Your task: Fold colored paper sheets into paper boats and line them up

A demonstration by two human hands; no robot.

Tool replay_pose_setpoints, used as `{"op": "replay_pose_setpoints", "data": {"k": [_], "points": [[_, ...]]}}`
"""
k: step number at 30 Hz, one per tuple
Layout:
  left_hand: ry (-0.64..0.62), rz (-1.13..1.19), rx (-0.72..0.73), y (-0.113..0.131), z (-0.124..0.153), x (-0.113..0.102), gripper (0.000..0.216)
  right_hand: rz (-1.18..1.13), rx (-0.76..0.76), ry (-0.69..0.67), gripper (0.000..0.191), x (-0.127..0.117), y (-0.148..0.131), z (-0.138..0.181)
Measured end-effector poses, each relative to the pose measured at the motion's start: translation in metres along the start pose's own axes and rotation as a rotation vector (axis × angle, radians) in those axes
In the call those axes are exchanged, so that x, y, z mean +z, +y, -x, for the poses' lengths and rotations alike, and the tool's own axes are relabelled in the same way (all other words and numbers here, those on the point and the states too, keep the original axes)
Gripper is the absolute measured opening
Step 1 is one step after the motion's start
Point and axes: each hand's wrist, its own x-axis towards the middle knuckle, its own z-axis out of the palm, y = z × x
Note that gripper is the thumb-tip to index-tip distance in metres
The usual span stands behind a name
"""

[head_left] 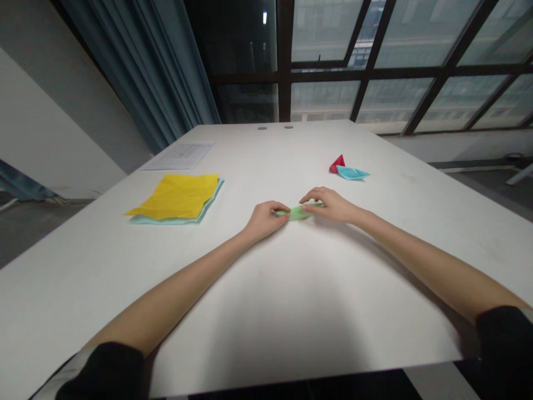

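A strip-like piece of folded green paper (298,213) lies low over the table in front of me. My left hand (268,218) pinches its left end between thumb and fingers. At the other end my right hand (331,204) has its thumb and curled fingers on the paper, with the index finger arched above it. The fingers cover both ends, so the full shape of the fold is hidden. Beyond my right hand sit a blue folded paper boat (352,173) and a red folded paper piece (337,164), close against each other.
A stack of paper sheets, yellow (179,195) on top and light blue (204,214) beneath, lies to the left. Behind it is a printed white sheet (180,156). The white table (266,300) extends toward the windows, with a blue curtain (145,66) at the back left.
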Motion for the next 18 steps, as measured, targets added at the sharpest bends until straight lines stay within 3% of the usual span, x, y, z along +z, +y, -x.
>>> {"op": "replay_pose_setpoints", "data": {"k": [7,14,18], "points": [[-0.036,-0.043,0.166,0.008,0.009,0.001,0.009,0.104,-0.054,-0.147,0.034,-0.006,-0.01,-0.007],[0.038,-0.03,0.063,0.008,0.008,0.01,0.015,0.139,-0.091,-0.218,0.024,-0.007,-0.013,-0.011],[0.011,-0.061,0.082,0.009,0.008,0.013,0.018,0.149,-0.079,-0.254,0.025,-0.005,-0.013,-0.01]]}}
